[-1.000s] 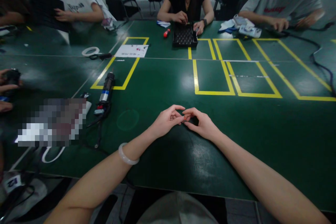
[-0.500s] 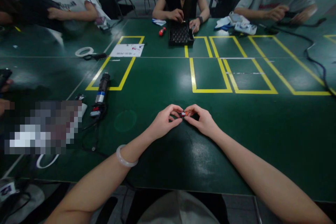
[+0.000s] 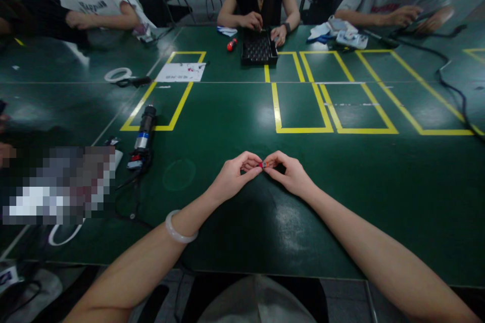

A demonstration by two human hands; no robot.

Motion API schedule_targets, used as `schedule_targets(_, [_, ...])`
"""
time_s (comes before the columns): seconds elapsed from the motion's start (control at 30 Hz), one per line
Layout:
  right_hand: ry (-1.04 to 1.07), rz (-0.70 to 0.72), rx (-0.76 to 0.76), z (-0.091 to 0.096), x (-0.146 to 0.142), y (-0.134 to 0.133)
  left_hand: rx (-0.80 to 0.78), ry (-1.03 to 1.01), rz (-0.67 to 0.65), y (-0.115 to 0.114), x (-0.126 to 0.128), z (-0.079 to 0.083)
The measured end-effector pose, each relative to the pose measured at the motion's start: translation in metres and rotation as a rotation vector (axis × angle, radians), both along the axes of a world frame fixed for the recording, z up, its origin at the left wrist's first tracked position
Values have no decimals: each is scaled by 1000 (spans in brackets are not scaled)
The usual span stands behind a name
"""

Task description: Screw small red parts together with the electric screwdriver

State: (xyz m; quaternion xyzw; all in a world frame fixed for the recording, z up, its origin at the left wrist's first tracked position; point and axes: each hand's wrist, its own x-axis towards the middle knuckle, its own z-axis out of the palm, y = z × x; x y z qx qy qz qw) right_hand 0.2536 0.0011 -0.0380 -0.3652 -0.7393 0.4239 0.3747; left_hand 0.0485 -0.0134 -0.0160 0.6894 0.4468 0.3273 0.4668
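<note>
Just above the green table [image 3: 322,242], my left hand [image 3: 237,174] and my right hand [image 3: 286,171] meet at their fingertips. Between them is a tiny part [image 3: 263,165] with red, orange and silvery bits, too small to name. Thumb and fingers of my left hand pinch its left side. On the right side, the thumb and index finger of my right hand are closed on it. My fingertips hide much of the part. A pale bangle circles my left wrist.
An electric screwdriver [image 3: 144,133] with a cable lies left of my hands. Across the table a person's hands are at a black tray [image 3: 259,50], beside a red-handled tool [image 3: 232,45]. A paper sheet [image 3: 181,72], tape ring [image 3: 118,75] and yellow tape outlines [image 3: 303,130] are ahead.
The tiny part has turned between my fingertips and shows more silvery grey now. The fingers of my left hand have closed in. The whole view has shifted slightly.
</note>
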Motion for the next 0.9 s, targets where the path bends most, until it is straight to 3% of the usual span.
schedule_targets(0.4, [12,-16,-96,4,-1,-1,145,181,14,-5,1,8])
schedule_targets(0.53, [74,2,-78,4,0,-1,129,178,19,-4,1,7])
schedule_targets(0.9, [-12,17,-18,4,0,0,142,242,-59,1,-3,6])
